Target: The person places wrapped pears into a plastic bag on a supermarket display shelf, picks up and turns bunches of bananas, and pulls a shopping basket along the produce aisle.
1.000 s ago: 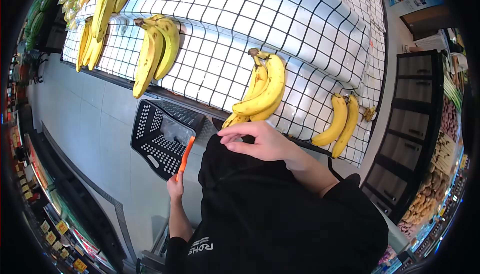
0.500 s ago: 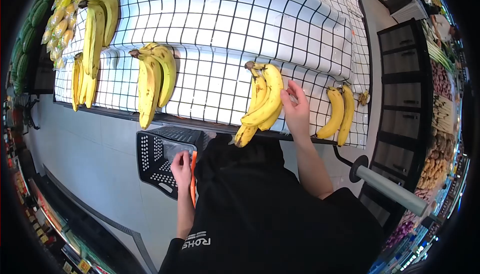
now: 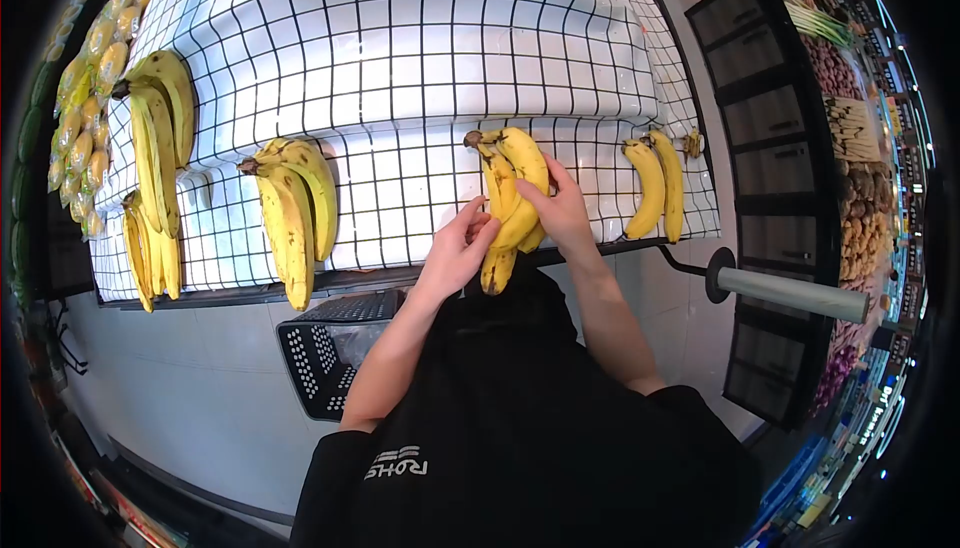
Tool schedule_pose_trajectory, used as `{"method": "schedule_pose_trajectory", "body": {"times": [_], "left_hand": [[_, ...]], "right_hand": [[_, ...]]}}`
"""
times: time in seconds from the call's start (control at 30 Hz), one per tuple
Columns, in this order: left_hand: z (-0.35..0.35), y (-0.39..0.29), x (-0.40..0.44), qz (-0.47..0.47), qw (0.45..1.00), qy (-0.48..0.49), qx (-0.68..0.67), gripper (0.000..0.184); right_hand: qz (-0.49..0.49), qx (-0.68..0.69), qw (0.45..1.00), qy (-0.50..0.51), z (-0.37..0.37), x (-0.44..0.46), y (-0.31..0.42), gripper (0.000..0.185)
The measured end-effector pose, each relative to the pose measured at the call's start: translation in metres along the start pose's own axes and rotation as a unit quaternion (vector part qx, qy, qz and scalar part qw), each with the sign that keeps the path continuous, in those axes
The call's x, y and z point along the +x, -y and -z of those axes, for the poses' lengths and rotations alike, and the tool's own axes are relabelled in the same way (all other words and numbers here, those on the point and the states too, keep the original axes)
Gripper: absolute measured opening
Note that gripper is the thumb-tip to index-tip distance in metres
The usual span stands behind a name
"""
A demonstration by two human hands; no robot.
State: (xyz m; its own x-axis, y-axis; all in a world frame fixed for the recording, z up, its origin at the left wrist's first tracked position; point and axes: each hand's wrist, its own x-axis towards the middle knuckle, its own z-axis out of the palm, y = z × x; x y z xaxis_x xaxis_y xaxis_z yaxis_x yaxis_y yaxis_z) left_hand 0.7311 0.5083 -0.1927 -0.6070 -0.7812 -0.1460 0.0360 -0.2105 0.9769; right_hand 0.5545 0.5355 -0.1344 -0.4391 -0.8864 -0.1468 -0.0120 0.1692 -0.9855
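While its stem points away and its tips toward the person, a brown-speckled yellow banana bunch (image 3: 508, 213) lies on a white, black-gridded desk (image 3: 402, 176). The bare right hand (image 3: 563, 213) pinches its right side, thumb on top; the bare left hand (image 3: 457, 256) meets its left side, though whether that grip pinches is hard to tell.

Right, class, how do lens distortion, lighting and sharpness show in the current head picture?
Head view: dark cabinet bowed, frame corners black; head view: checked cloth brightly lit, almost washed out in places; head view: central bananas fairly crisp, far-right shelving softer.
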Motion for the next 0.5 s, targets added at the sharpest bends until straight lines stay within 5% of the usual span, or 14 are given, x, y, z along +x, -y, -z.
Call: {"method": "schedule_pose_trajectory", "body": {"times": [0.5], "left_hand": [[-0.021,-0.025,0.023,0.047,0.999,-0.01,-0.021,0.041]], "right_hand": [[0.065,-0.083,0.994,0.032,0.028,0.016,-0.03,0.062]]}}
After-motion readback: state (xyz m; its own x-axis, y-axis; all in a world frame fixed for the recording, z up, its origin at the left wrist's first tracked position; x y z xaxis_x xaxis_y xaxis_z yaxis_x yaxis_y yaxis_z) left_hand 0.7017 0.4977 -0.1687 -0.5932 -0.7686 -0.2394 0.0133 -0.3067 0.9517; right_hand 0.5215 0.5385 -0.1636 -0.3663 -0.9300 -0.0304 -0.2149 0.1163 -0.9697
